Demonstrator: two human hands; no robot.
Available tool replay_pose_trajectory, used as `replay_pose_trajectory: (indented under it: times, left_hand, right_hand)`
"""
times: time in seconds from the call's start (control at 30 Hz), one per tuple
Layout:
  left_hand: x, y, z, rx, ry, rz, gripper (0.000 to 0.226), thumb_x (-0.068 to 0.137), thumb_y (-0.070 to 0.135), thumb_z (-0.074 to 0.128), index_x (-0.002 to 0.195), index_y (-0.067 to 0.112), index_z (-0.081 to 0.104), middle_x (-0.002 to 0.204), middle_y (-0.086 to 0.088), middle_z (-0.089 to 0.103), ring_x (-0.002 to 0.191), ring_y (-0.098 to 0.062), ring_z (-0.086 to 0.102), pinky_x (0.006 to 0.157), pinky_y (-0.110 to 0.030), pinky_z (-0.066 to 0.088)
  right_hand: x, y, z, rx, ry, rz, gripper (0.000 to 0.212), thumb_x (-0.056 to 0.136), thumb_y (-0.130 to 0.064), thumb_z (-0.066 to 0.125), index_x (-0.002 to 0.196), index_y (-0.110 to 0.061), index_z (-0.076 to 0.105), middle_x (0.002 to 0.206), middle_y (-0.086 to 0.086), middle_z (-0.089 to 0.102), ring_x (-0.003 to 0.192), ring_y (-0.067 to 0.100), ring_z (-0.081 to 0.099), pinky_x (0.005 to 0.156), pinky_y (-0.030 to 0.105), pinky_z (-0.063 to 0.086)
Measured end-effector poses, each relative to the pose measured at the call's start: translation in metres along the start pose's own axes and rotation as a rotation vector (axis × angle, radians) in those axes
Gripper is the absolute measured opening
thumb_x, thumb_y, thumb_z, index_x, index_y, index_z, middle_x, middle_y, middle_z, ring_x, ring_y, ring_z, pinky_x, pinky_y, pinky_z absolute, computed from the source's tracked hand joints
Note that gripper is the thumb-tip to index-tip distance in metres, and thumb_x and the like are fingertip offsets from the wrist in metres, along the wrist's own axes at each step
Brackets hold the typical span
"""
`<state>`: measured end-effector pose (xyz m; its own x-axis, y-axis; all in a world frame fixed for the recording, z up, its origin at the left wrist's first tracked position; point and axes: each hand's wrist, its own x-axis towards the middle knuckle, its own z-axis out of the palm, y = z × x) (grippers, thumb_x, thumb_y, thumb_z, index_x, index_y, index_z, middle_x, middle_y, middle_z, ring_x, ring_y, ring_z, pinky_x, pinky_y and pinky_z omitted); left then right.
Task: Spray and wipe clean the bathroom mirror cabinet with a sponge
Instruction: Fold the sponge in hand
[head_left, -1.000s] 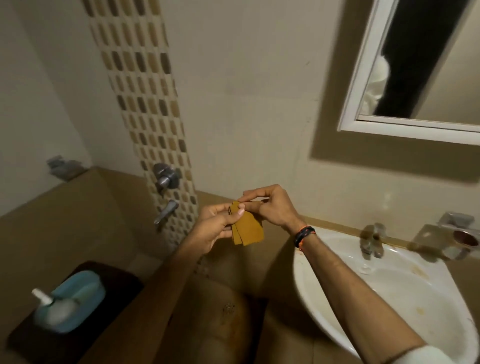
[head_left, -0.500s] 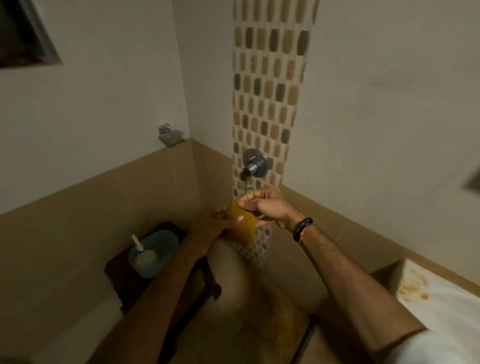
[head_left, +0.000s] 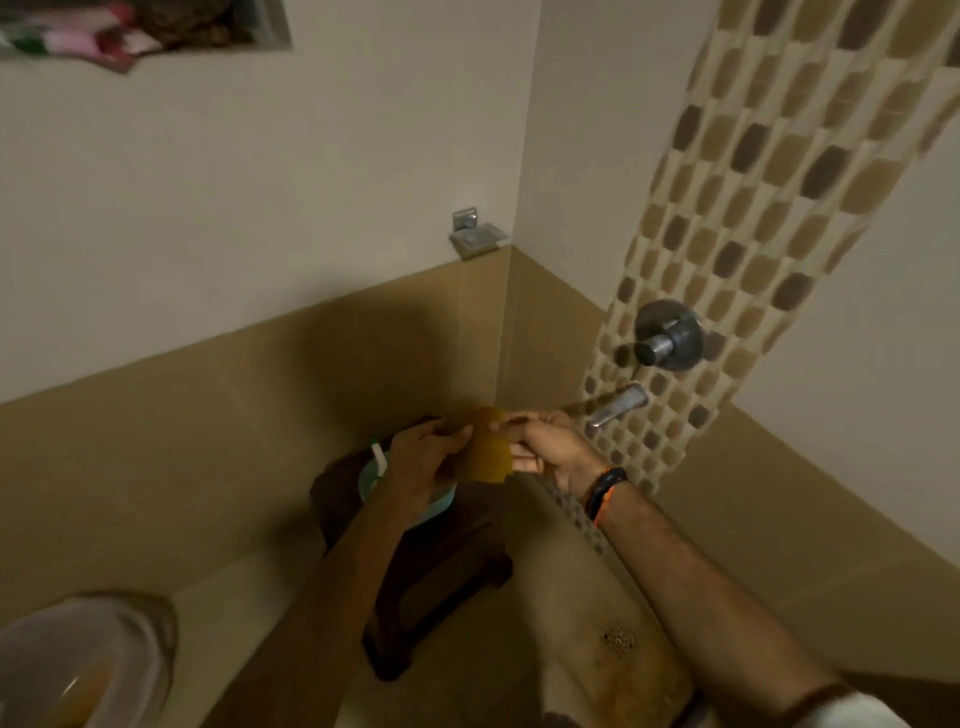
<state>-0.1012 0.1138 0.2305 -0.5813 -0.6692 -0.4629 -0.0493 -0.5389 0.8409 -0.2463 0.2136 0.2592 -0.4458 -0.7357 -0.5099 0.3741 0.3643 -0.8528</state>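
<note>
A thin mustard-yellow sponge cloth (head_left: 485, 454) hangs between both hands in the middle of the view. My left hand (head_left: 423, 457) grips its left edge with thumb and fingers. My right hand (head_left: 550, 449), with a dark and orange band on the wrist, pinches its right side. Behind my left hand stands a light blue tub (head_left: 371, 480) on a dark stool (head_left: 441, 561), and a white nozzle (head_left: 379, 460) sticks up from it. The mirror cabinet is out of view.
A steel tap spout (head_left: 615, 408) and valve (head_left: 667, 338) stick out of the mosaic strip at right. A metal soap dish (head_left: 478, 239) hangs in the corner. A white toilet (head_left: 78, 660) is at lower left, a floor drain (head_left: 618, 642) below, a wall niche (head_left: 145, 26) above.
My view has swung left, away from the mirror and sink, to the shower corner. Both hands keep hold of the yellow cloth and now sit closer to the stool.
</note>
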Motion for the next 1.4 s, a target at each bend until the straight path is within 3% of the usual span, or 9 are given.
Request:
replay_pose_trajectory:
  times: [0.13,0.2,0.33,0.53,0.67,0.83,0.93,1.2,1.4]
  left_hand:
    - [0.029,-0.005,-0.028,-0.015,0.136,-0.051,0.031,0.088,0.011,0.07,0.117,0.003,0.065,0.117,-0.016,0.068,0.107,-0.032,0.064,0.092,-0.05,0.054]
    - [0.046,-0.009,-0.039,-0.031,0.201,-0.077,0.031,0.09,0.011,0.068,0.119,0.003,0.063,0.114,-0.013,0.067,0.098,-0.027,0.065,0.077,-0.042,0.057]
    - [0.077,-0.016,-0.053,-0.103,0.291,-0.112,0.019,0.09,0.008,0.068,0.109,0.011,0.065,0.101,-0.006,0.069,0.083,-0.022,0.07,0.053,-0.03,0.057]
    - [0.121,-0.04,-0.057,-0.155,0.449,-0.121,0.028,0.097,0.035,0.058,0.12,0.018,0.058,0.123,-0.011,0.062,0.106,-0.032,0.066,0.071,-0.042,0.06]
    - [0.152,-0.049,-0.054,-0.266,0.584,-0.196,0.029,0.099,0.046,0.047,0.104,0.021,0.06,0.087,0.004,0.075,0.074,-0.019,0.074,0.051,-0.031,0.057]
    - [0.193,-0.069,-0.057,-0.241,0.567,-0.32,0.05,0.102,0.046,0.041,0.121,0.006,0.064,0.123,-0.02,0.064,0.112,-0.038,0.063,0.095,-0.058,0.051]
    - [0.221,-0.086,-0.061,-0.235,0.586,-0.362,0.048,0.103,0.048,0.034,0.109,0.014,0.067,0.124,-0.019,0.064,0.112,-0.035,0.062,0.1,-0.054,0.049]
    - [0.284,-0.132,-0.082,-0.288,0.728,-0.506,0.076,0.096,0.065,0.026,0.147,0.011,0.039,0.14,-0.018,0.052,0.126,-0.035,0.051,0.108,-0.05,0.041]
    - [0.303,-0.156,-0.093,-0.321,0.74,-0.548,0.079,0.091,0.072,0.03,0.148,0.017,0.037,0.143,-0.015,0.049,0.128,-0.032,0.048,0.109,-0.051,0.038]
  right_hand:
    - [0.048,0.013,0.023,0.016,-0.053,-0.007,0.033,0.084,0.003,0.071,0.115,-0.007,0.065,0.098,0.009,0.074,0.078,0.016,0.073,0.06,0.026,0.059]
    - [0.07,0.02,0.03,-0.042,-0.055,-0.039,0.039,0.085,0.005,0.069,0.118,-0.012,0.058,0.103,0.009,0.069,0.086,0.018,0.069,0.063,0.028,0.059]
    - [0.12,0.031,0.036,-0.288,-0.075,-0.129,0.021,0.089,0.003,0.066,0.099,-0.015,0.065,0.109,0.011,0.066,0.1,0.025,0.066,0.082,0.042,0.06]
    - [0.19,0.047,0.037,-0.437,-0.191,-0.062,0.022,0.095,0.0,0.057,0.106,-0.011,0.072,0.117,0.006,0.064,0.109,0.026,0.063,0.09,0.042,0.057]
    - [0.236,0.065,0.035,-0.446,-0.246,0.078,0.027,0.094,0.0,0.055,0.111,-0.014,0.071,0.12,0.003,0.063,0.114,0.024,0.061,0.097,0.045,0.054]
    - [0.284,0.088,0.035,-0.419,-0.241,0.262,0.029,0.093,0.003,0.055,0.113,-0.012,0.07,0.122,0.009,0.062,0.111,0.028,0.061,0.096,0.048,0.054]
    - [0.309,0.106,0.037,-0.362,-0.267,0.361,0.027,0.096,-0.005,0.053,0.119,-0.012,0.066,0.125,0.01,0.062,0.106,0.023,0.062,0.086,0.038,0.055]
    - [0.347,0.144,0.059,-0.157,-0.305,0.485,0.038,0.105,-0.037,0.037,0.108,-0.019,0.071,0.102,-0.003,0.076,0.09,0.008,0.072,0.07,0.023,0.055]
    - [0.364,0.171,0.072,-0.098,-0.252,0.557,0.051,0.103,-0.053,0.028,0.113,-0.022,0.068,0.118,0.007,0.07,0.11,0.022,0.065,0.101,0.045,0.048]
